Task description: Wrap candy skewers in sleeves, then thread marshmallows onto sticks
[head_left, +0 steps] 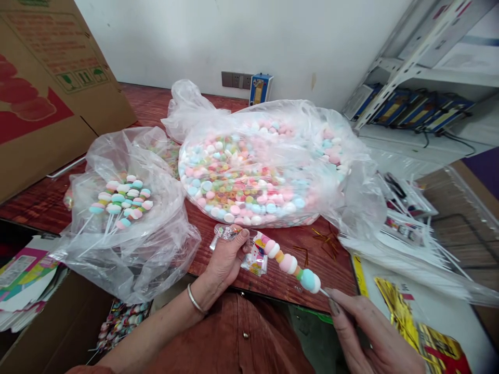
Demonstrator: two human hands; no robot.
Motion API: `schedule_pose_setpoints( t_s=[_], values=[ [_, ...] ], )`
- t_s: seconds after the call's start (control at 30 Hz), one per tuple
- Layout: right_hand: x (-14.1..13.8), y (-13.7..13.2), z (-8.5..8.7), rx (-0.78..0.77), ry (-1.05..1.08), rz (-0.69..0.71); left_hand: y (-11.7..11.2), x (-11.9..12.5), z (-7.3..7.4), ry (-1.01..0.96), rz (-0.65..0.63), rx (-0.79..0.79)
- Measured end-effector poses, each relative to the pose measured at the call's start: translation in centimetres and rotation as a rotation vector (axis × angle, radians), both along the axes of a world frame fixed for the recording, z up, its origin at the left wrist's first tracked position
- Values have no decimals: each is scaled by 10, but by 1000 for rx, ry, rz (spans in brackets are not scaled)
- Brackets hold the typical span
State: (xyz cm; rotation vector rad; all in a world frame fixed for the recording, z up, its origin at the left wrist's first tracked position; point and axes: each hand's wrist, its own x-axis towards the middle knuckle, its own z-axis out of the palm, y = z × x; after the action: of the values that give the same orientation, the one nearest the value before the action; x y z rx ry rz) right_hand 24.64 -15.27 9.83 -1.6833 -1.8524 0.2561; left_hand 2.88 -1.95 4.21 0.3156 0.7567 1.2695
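Observation:
Between the thumb and fingertips of my right hand [362, 327] is the bare end of a white stick carrying a marshmallow skewer [288, 264]. Pink, white and blue marshmallows alternate on it with small orange and green pieces. My left hand [228, 254] is closed on a small clear printed plastic bag [255, 261], thumb on top. The skewer's far tip meets the bag near my left fingers; whether it is inside I cannot tell. Beyond both hands lies a large clear bag of loose marshmallows [249, 200].
Finished skewers [122, 200] lie on a crumpled plastic bag at left. A cardboard box [50, 78] stands behind them; more skewers [120, 322] are in a box below. Gold twist ties [395, 311] and white sticks [424, 244] lie right. A metal shelf [393, 78] stands far right.

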Motion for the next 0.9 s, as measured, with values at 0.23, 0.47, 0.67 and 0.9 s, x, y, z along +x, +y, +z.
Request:
schedule_pose_setpoints(
  t_s=[0.23,0.47,0.67,0.9],
  values=[
    [-3,0,5,-127,155,-16,1,-7,2,167,33,156],
    [-6,-1,4,-45,183,-37,-1,-7,9,319,37,130],
    [-14,-2,4,-140,333,-191,-3,-8,9,380,-6,181],
    [-20,-5,-10,-510,725,-252,-2,-7,10,305,27,228]
  ],
)
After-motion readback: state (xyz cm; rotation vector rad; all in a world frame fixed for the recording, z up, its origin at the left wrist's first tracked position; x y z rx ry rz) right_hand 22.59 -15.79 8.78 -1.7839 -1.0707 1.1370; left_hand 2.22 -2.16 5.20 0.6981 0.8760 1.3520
